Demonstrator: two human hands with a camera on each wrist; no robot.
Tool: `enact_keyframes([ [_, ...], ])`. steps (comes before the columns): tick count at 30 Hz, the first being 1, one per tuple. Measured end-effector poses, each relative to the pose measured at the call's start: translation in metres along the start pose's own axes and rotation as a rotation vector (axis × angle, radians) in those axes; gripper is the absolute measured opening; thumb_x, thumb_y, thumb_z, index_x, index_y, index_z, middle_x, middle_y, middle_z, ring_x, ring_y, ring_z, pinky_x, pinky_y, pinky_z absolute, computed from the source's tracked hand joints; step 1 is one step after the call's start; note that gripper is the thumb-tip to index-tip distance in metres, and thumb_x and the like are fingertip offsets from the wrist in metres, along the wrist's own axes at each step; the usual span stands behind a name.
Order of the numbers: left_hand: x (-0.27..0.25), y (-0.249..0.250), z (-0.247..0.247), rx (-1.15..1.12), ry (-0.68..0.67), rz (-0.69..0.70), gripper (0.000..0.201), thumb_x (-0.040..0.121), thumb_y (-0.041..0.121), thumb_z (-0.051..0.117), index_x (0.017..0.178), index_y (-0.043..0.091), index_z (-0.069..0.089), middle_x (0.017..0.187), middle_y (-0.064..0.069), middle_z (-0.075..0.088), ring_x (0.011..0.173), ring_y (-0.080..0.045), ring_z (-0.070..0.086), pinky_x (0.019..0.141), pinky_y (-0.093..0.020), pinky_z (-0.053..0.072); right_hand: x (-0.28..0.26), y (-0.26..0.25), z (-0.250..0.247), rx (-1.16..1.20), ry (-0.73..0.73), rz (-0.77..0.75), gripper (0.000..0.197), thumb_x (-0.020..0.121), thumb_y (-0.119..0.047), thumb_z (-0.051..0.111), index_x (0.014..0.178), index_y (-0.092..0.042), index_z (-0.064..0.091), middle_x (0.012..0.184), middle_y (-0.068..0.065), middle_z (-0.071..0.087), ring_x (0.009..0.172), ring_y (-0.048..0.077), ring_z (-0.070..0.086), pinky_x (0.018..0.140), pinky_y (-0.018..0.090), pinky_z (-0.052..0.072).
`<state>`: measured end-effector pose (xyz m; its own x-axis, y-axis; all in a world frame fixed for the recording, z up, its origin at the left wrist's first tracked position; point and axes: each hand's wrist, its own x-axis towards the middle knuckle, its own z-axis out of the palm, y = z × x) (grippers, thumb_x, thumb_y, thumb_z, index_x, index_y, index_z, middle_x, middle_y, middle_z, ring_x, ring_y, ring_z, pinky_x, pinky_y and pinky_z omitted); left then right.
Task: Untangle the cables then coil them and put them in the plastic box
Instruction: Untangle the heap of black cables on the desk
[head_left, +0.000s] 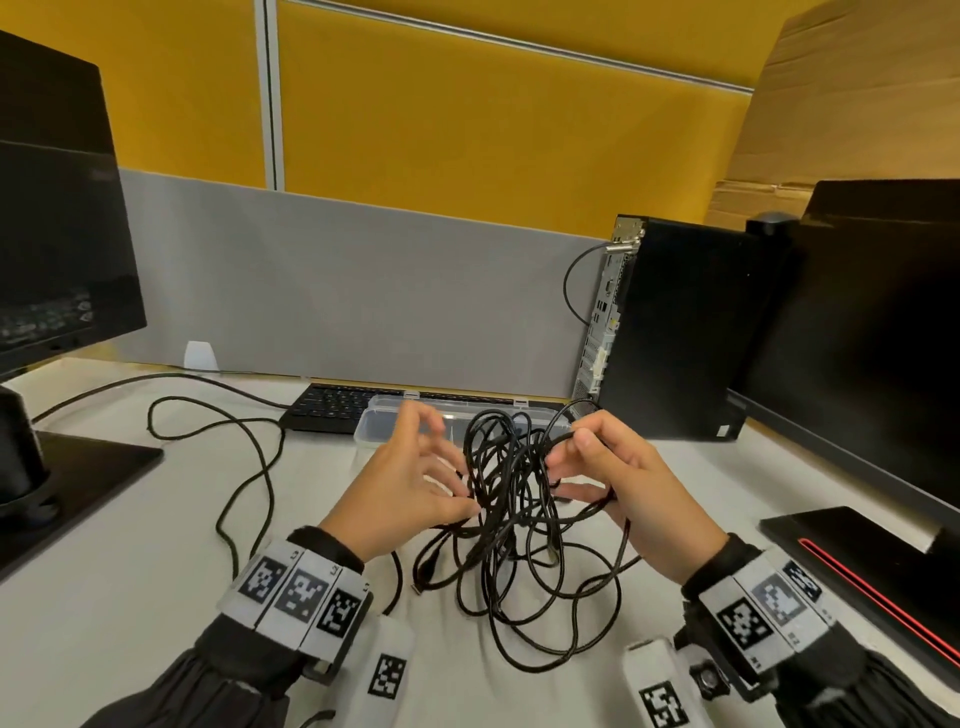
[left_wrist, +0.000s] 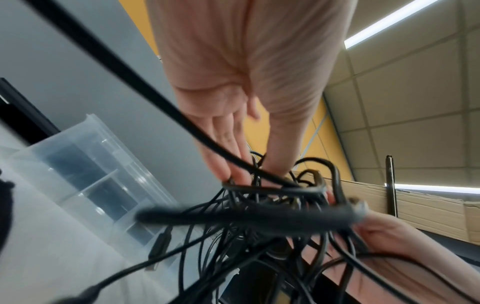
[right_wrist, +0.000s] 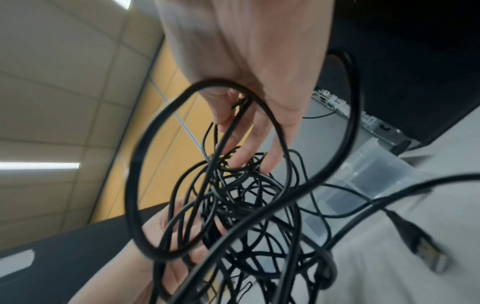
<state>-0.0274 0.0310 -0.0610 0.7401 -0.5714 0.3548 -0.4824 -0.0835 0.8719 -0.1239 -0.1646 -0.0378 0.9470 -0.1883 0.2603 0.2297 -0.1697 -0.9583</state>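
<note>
A tangle of thin black cables (head_left: 514, 509) hangs between my hands above the white desk, its lower loops resting on the desk. My left hand (head_left: 462, 499) has its upper fingers spread, while thumb and a finger pinch strands at the tangle's left side (left_wrist: 254, 174). My right hand (head_left: 566, 452) pinches a loop at the top right with thumb and forefinger. Its lower fingers curl round more strands (right_wrist: 246, 160). The clear plastic box (head_left: 395, 421) stands open just behind the hands. A USB plug (right_wrist: 426, 255) dangles from one cable.
A black keyboard (head_left: 332, 410) lies behind the box against the grey partition. A monitor (head_left: 57, 234) and its base (head_left: 78, 478) stand at the left, a PC tower (head_left: 675, 327) and second monitor (head_left: 872, 338) at the right. A separate black cable (head_left: 249, 457) snakes over the desk's left.
</note>
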Motion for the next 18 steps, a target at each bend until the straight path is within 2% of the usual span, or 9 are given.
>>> enact_keyframes([
  [2, -0.002, 0.001, 0.001, -0.038, -0.004, 0.036, 0.054, 0.069, -0.006, 0.074, 0.088, 0.020, 0.032, 0.081, -0.002, 0.050, 0.080, -0.016, 0.069, 0.067, -0.030, 0.057, 0.001, -0.002, 0.001, 0.063, -0.012, 0.004, 0.017, 0.096, -0.025, 0.041, 0.090, -0.012, 0.050, 0.086, 0.003, 0.069, 0.084, 0.017, 0.066, 0.084, 0.040, 0.051],
  [4, -0.002, 0.000, 0.001, 0.054, -0.074, 0.077, 0.041, 0.070, -0.005, 0.073, 0.083, 0.017, 0.040, 0.079, 0.000, 0.055, 0.082, -0.012, 0.066, 0.068, -0.032, 0.058, 0.002, -0.002, 0.004, 0.096, -0.033, -0.001, 0.017, 0.094, -0.027, 0.041, 0.090, -0.012, 0.049, 0.087, 0.004, 0.069, 0.083, 0.016, 0.067, 0.085, 0.040, 0.051],
  [8, -0.001, -0.001, 0.001, 0.288, -0.151, 0.141, 0.026, 0.072, 0.007, 0.075, 0.082, 0.023, 0.057, 0.088, 0.009, 0.061, 0.088, -0.005, 0.058, 0.070, -0.023, 0.052, 0.002, -0.002, 0.009, 0.166, -0.070, -0.023, 0.015, 0.094, -0.025, 0.041, 0.090, -0.012, 0.047, 0.087, 0.005, 0.069, 0.083, 0.017, 0.067, 0.083, 0.036, 0.052],
  [13, -0.001, 0.002, 0.001, 0.351, -0.081, 0.201, 0.032, 0.072, 0.009, 0.075, 0.072, 0.037, 0.060, 0.080, 0.008, 0.059, 0.084, -0.009, 0.057, 0.063, -0.010, 0.044, 0.003, -0.005, 0.015, 0.346, -0.098, -0.023, 0.011, 0.094, -0.021, 0.039, 0.092, -0.011, 0.043, 0.086, 0.007, 0.068, 0.083, 0.018, 0.067, 0.071, 0.026, 0.054],
  [18, 0.000, 0.004, 0.004, 0.383, -0.016, 0.252, 0.022, 0.070, 0.009, 0.078, 0.080, 0.027, 0.070, 0.075, 0.009, 0.060, 0.074, -0.008, 0.056, 0.060, -0.007, 0.039, 0.003, -0.011, 0.019, 0.451, -0.102, -0.018, 0.012, 0.095, -0.021, 0.036, 0.092, -0.013, 0.044, 0.088, 0.006, 0.067, 0.086, 0.018, 0.067, 0.073, 0.028, 0.055],
])
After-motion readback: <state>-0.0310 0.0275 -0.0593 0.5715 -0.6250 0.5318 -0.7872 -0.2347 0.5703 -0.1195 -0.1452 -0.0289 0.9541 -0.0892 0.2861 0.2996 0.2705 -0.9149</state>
